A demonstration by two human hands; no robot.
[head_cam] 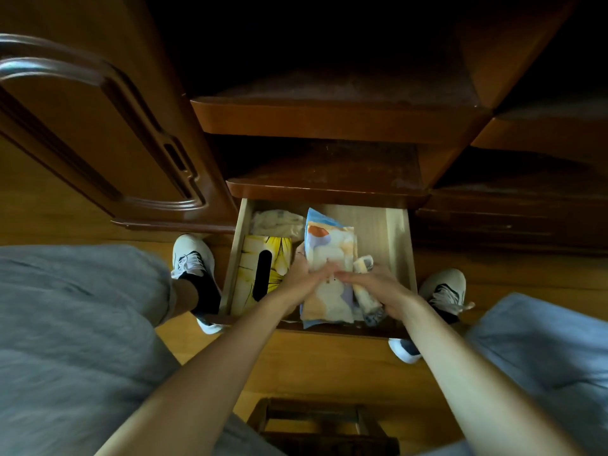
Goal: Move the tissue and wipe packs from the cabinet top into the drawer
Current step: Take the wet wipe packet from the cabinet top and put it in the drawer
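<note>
The drawer (399, 245) is pulled open below the cabinet top (329, 172). Inside lie a yellow tissue box (250, 261) at the left, a pale soft pack (278, 222) at the back, a pastel blue and orange tissue pack (329, 245) in the middle, and a small cream pack (363, 263) to its right. My left hand (301, 278) grips the pastel pack's left side with fingers across it. My right hand (378, 287) lies on the small cream pack and touches the pastel pack's edge.
A carved wooden cabinet door (98, 133) stands at the left. A shelf (329, 120) juts out above the cabinet top. My grey-trousered knees and white shoes (192, 258) flank the drawer. A dark wooden stool (322, 429) sits on the floor beneath my arms.
</note>
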